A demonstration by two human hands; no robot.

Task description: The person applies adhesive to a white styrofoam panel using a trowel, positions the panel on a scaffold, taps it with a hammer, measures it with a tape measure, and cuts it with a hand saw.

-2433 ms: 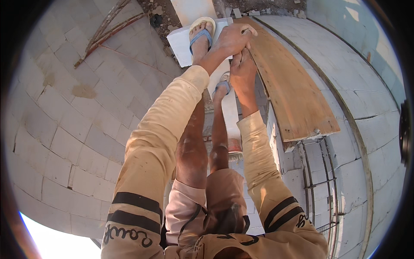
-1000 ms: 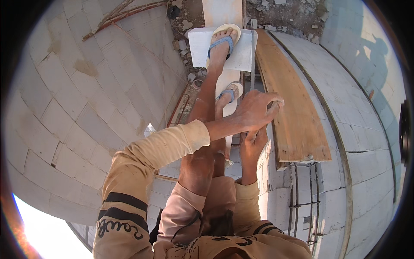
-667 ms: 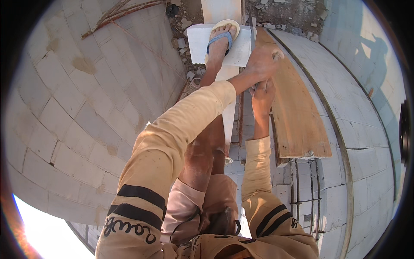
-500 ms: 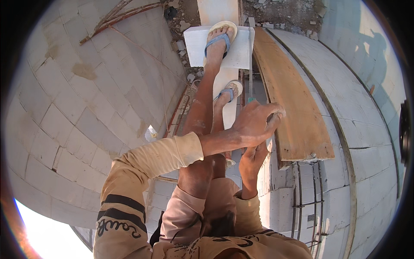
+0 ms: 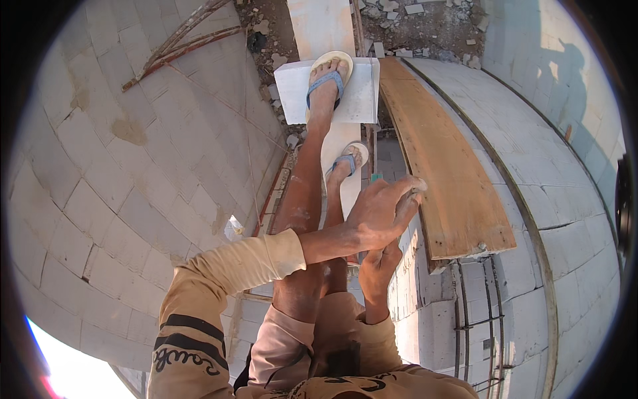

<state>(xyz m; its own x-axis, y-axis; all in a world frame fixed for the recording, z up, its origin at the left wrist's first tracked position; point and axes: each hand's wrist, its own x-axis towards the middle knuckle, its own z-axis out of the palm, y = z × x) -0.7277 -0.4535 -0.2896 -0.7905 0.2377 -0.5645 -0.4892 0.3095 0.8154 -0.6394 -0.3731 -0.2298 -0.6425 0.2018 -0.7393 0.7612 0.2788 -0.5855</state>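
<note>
My left hand [image 5: 380,216] is in front of my knees, just left of a long brown wooden board [image 5: 442,163]. Its thumb and fingers are pinched at the tips. Anything between them is too small or hidden to make out. Below its wrist, my right hand [image 5: 380,266] is curled and partly covered by the left. What the right fingers hold, if anything, does not show. A small teal-green piece [image 5: 377,177] peeks out beyond the left knuckles, its remainder hidden.
One sandalled foot rests on a white block [image 5: 364,90], the other on a narrow pale plank [image 5: 339,136]. Block walls [image 5: 126,193] rise on both sides. Steel bars [image 5: 458,299] stand under the board's near end. Rusty bars [image 5: 189,50] lean at upper left; rubble [image 5: 425,30] lies far ahead.
Both hands have shifted slightly left and nearer to me. The gap inside the left hand's finger loop has closed. A thin grey strip beside the white block no longer shows.
</note>
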